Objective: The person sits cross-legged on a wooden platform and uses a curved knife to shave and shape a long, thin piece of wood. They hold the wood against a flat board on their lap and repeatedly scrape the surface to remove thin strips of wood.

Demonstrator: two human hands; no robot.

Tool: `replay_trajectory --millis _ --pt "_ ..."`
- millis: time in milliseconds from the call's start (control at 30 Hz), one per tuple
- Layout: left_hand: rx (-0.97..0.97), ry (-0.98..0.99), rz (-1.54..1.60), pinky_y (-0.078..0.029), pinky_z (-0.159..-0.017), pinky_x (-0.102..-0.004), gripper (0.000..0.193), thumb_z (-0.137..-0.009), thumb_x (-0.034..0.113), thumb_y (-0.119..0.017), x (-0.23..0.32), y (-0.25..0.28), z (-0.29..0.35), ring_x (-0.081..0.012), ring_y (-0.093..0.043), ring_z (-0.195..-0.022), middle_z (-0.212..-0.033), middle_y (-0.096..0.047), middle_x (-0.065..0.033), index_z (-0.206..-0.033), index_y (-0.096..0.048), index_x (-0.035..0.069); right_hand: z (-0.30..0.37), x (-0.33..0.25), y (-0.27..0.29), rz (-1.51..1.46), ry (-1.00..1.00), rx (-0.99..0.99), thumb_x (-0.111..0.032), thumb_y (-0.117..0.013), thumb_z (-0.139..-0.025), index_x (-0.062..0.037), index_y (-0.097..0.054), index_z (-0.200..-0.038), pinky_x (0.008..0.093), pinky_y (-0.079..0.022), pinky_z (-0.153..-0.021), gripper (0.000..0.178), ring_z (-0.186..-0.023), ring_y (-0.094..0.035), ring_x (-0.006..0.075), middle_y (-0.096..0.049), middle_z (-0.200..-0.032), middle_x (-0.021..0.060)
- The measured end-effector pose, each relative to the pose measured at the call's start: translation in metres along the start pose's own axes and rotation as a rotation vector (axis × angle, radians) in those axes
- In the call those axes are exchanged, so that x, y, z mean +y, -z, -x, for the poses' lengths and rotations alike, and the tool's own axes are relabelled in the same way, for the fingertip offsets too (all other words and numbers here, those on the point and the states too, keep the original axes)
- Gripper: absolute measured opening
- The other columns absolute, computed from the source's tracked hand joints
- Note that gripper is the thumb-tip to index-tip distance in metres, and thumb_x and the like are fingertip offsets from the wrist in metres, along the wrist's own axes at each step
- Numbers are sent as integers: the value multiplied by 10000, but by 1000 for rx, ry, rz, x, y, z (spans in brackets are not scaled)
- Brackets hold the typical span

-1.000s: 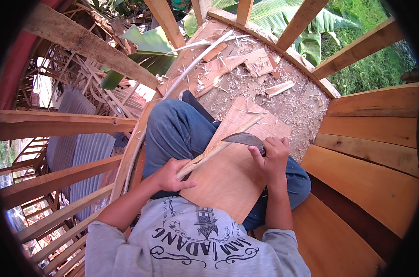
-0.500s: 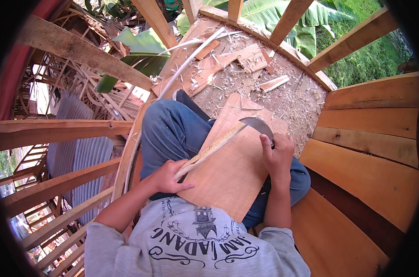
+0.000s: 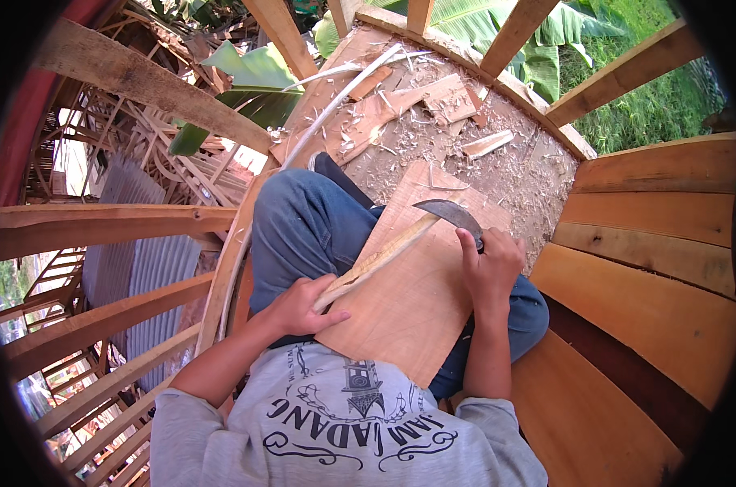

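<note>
My left hand (image 3: 307, 307) is closed around the near end of a pale, peeled wooden stick (image 3: 376, 261). The stick slants up and to the right over a flat wooden board (image 3: 408, 300) lying across my lap. In my right hand (image 3: 495, 264) is a sickle-like knife with a dark curved blade (image 3: 451, 213); its handle is mostly hidden by my fingers. The blade crosses the far end of the stick, seemingly touching it, and its point reaches past the stick to the left.
Wood shavings (image 3: 538, 174) and offcuts (image 3: 487, 144) litter the floor ahead. A long pale strip (image 3: 335, 109) lies along the left edge. Wooden railings (image 3: 108, 231) stand at left and front, and a plank wall (image 3: 636, 276) rises at right.
The blade has turned slightly, its point now further left beyond the stick. My right hand has shifted a little to the right. My left hand keeps its hold on the stick.
</note>
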State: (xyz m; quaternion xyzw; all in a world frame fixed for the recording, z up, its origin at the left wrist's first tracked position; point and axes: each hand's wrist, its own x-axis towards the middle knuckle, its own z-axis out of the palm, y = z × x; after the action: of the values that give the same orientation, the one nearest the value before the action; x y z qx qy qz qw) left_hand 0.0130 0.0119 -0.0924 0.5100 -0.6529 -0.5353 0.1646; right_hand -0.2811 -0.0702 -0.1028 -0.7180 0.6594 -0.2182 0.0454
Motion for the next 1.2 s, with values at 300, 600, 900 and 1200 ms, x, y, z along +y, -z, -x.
replay_trajectory --millis 300,600,900,1200 --pt "-40 6 -14 -430 -517 -347 384 -771 283 -716 3 2 0 -318 -590 -548 -618 -558 -187 -902 -545 -34 -6 80 30 -284 -561 139 -390 -510 -928 33 -441 -557 426 -314 -532 566 -487 -382 289 -428 -482 135" --pt "14 33 14 -410 -494 -337 325 -802 248 -691 -3 -1 0 -289 -540 -485 -573 -513 -163 -882 -537 -27 0 -20 4 -92 78 -126 -414 -642 -803 -26 -523 -528 380 -335 -566 490 -503 -471 292 -518 -545 108" --pt "-15 18 -19 -415 -496 -332 323 -790 236 -700 6 -2 -5 -262 -555 -490 -590 -529 -158 -888 -546 -30 -2 -3 14 67 5 -7 -479 -645 -782 -44 -579 -566 365 -336 -587 490 -533 -498 257 -522 -543 70" --pt "28 10 26 -424 -541 -310 306 -793 211 -680 2 -5 -4 -203 -531 -537 -620 -512 -167 -904 -541 -38 -13 46 73 -212 -494 327 -494 -576 -867 -49 -409 -496 329 -305 -493 602 -456 -354 184 -402 -483 37"
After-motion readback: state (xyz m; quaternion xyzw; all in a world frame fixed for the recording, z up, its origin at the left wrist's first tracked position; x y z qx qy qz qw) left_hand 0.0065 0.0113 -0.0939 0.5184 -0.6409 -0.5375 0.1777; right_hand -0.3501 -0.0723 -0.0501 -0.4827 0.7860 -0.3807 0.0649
